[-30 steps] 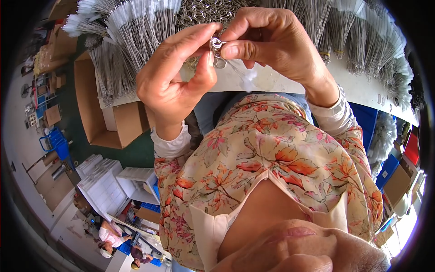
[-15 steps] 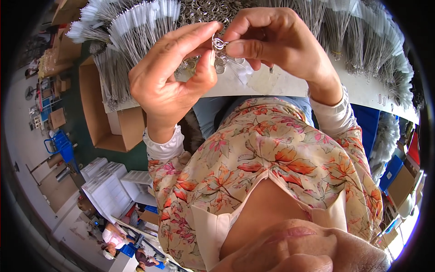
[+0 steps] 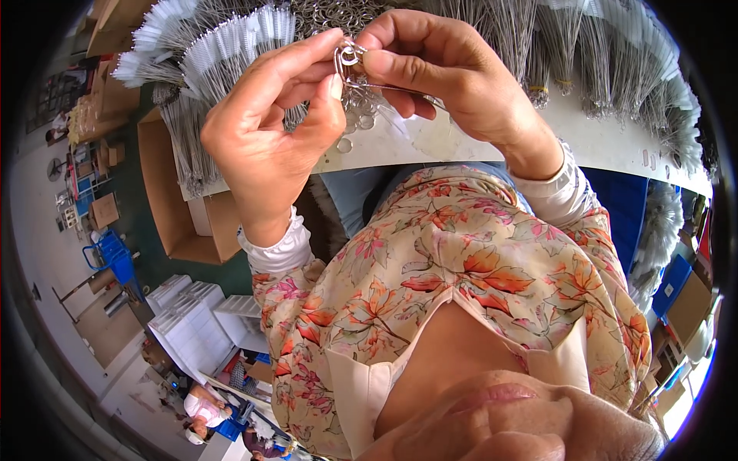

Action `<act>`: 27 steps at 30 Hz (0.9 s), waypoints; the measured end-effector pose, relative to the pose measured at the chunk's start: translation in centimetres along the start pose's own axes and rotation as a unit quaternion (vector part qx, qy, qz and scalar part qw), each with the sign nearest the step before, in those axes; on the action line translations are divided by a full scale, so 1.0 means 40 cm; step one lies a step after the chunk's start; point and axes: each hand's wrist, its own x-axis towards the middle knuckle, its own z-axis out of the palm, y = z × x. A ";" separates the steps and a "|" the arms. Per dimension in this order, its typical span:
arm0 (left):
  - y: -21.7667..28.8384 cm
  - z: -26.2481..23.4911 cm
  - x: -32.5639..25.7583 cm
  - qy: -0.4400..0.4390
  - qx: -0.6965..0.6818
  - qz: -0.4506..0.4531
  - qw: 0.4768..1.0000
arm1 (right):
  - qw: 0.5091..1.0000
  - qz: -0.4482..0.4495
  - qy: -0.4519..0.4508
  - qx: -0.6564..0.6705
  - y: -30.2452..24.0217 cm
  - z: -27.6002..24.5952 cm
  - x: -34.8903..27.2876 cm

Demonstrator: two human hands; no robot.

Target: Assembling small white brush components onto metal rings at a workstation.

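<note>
Above the table's near edge, my left hand pinches a bent wire loop between thumb and fingertips. My right hand meets it from the other side, thumb and forefinger closed on a small shiny metal ring. Ring and loop touch or are linked; I cannot tell which. From them a thin wire stem runs beneath my right fingers, its far end hidden. Below and behind the hands lies a pile of loose metal rings, a few of them scattered toward the edge.
Bundles of wire-stemmed brushes with white bristles lie to the left, and more wire bundles to the right on the white table. A cardboard box stands on the floor at left. White drawers and another person are farther off.
Both hands have shifted slightly left with the ring and loop. The loop and wire stem now show more plainly, and more loose rings are visible near the table edge.
</note>
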 end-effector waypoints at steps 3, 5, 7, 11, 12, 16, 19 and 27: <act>0.004 0.003 0.000 0.015 0.013 -0.003 1.000 | 1.000 0.001 0.016 -0.007 0.004 0.003 -0.002; 0.004 0.002 -0.001 0.011 0.002 -0.002 1.000 | 0.999 -0.038 0.007 0.013 0.015 0.001 -0.003; 0.009 0.000 0.002 0.007 -0.002 -0.009 1.000 | 0.999 -0.042 0.003 0.014 0.025 0.000 -0.002; 0.008 -0.004 0.001 -0.004 -0.003 -0.025 1.000 | 0.998 -0.054 0.007 -0.008 0.024 0.005 -0.002; 0.004 -0.003 0.000 -0.003 -0.002 -0.026 1.000 | 0.999 -0.054 0.006 -0.008 0.020 0.004 -0.001; -0.019 0.007 -0.001 0.025 0.003 0.058 0.998 | 0.998 -0.023 -0.008 -0.053 -0.009 -0.006 0.001; -0.027 0.009 0.002 0.035 0.019 0.103 0.994 | 0.999 -0.003 -0.020 -0.048 -0.020 -0.014 -0.001; -0.023 0.003 0.005 0.041 0.031 0.124 0.991 | 0.987 -0.048 -0.006 -0.155 -0.023 0.000 -0.020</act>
